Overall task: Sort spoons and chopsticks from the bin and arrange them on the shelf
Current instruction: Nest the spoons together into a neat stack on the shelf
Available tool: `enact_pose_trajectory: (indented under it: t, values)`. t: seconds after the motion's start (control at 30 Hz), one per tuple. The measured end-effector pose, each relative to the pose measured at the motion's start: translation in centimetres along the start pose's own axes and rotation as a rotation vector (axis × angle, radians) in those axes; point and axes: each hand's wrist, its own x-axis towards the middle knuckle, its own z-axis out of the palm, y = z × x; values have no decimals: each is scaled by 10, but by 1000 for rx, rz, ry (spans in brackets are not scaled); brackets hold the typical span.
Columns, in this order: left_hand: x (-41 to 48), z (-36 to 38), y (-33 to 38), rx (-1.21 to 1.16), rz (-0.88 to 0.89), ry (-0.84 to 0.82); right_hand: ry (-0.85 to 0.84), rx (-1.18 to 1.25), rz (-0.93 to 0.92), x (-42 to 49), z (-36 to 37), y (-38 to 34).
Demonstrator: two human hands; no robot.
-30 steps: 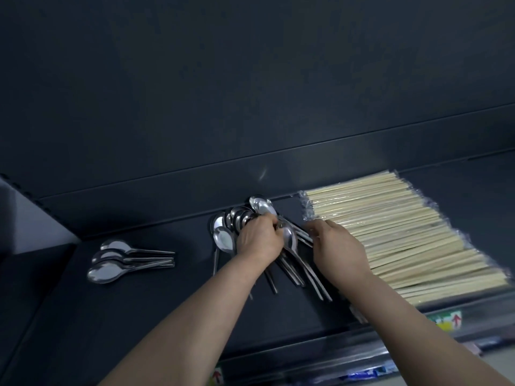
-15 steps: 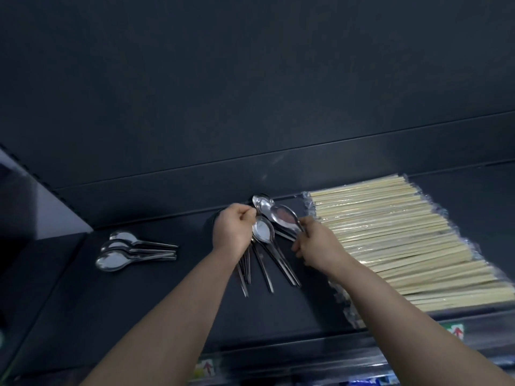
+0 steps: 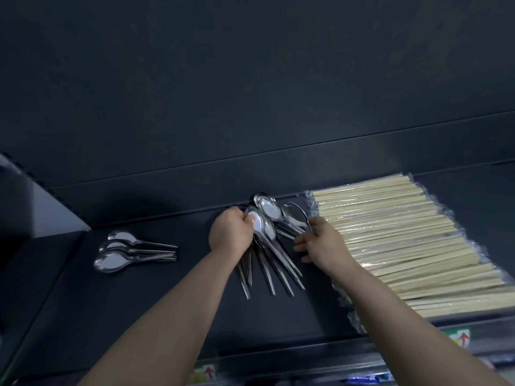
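Several spoons [image 3: 268, 211] fanned between grasping fingers [image 3: 240, 217]: left hand [image 3: 231, 236] clutching the bunch, right hand [image 3: 324, 246] pinching one.

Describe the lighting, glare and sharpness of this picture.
Head view: dim overall, with the dark shelf showing little detail; head view: bright glare on the bowls of the middle spoons and a faint sheen on the wrapped chopsticks; head view: the whole frame is slightly soft and the shelf lines slant.

place: shop | cues: dark display shelf [image 3: 117, 316], arrow labels [image 3: 463, 337] on its edge, wrapped chopsticks [image 3: 390, 232]
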Motion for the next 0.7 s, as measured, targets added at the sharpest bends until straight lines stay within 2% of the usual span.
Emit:
enact_pose_trajectory:
  t: [0.1, 0.2, 0.3, 0.4, 0.47, 0.57, 0.7]
  values:
    - [1, -4, 0, -223, 6, -6, 1, 3, -15, 3, 3, -4]
    - [-4, -5, 13, -425, 46, 6, -76, 105, -6, 3, 12, -9]
    - [-11, -1, 24, -450, 62, -5, -227, 272, 50, -6, 16, -18]
    - [-13, 3, 18, -477, 18, -15, -204, 186, 19, -5, 12, -14]
    - [-13, 1, 11, -328, 13, 35, -149, 130, 16, -3, 6, -8]
    - [-15, 0, 6, 31, 51, 32, -108, 158, 31, -4, -3, -2]
    - [-19, 3, 13, 184, 86, -22, -71, 119, 37, -3, -11, 3]
